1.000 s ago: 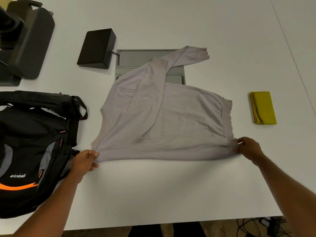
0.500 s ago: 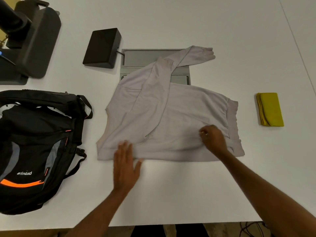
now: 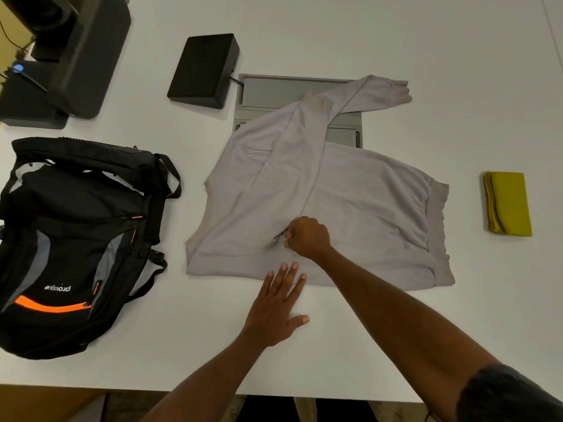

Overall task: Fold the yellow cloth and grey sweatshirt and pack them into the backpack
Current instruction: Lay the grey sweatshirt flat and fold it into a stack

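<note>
The right hand (image 3: 307, 237) pinches the soft, floppy grey sweatshirt (image 3: 365, 205) mid-fold; the left hand (image 3: 278, 304) lies flat toward the table's (image 3: 158, 357) front edge.

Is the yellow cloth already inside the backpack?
No, the yellow cloth lies folded on the white table, on the far side of the grey sweatshirt from the backpack.

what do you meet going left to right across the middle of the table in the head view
backpack → sweatshirt → yellow cloth
</note>
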The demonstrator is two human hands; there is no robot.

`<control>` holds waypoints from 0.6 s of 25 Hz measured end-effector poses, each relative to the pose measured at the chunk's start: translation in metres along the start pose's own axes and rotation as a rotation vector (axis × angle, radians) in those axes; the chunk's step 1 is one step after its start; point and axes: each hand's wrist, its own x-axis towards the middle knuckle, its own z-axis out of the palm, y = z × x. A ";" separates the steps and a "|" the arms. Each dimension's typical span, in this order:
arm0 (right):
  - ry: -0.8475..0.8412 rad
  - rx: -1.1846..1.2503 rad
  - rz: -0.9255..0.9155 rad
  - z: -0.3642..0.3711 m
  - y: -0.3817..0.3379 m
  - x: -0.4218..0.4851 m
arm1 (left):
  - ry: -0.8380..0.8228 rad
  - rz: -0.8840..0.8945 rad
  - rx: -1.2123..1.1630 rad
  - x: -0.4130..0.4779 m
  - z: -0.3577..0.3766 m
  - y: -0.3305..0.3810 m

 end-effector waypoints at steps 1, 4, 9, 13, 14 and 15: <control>0.018 -0.014 -0.008 0.000 -0.001 0.001 | -0.005 0.004 0.004 0.000 -0.001 0.000; 0.089 0.018 -0.035 -0.002 -0.004 0.002 | -0.005 -0.003 0.012 0.000 0.000 0.001; -0.090 -0.020 -0.042 -0.021 0.009 0.000 | -0.019 -0.010 -0.026 -0.001 -0.004 0.001; -0.318 -0.347 -0.032 -0.056 0.037 0.002 | -0.047 0.007 -0.024 -0.001 -0.009 0.001; -0.302 -0.352 -0.027 -0.062 0.044 0.004 | -0.057 0.006 -0.025 -0.001 -0.010 0.002; -0.253 -0.332 -0.028 -0.067 0.051 0.004 | -0.060 0.003 -0.025 -0.001 -0.012 0.003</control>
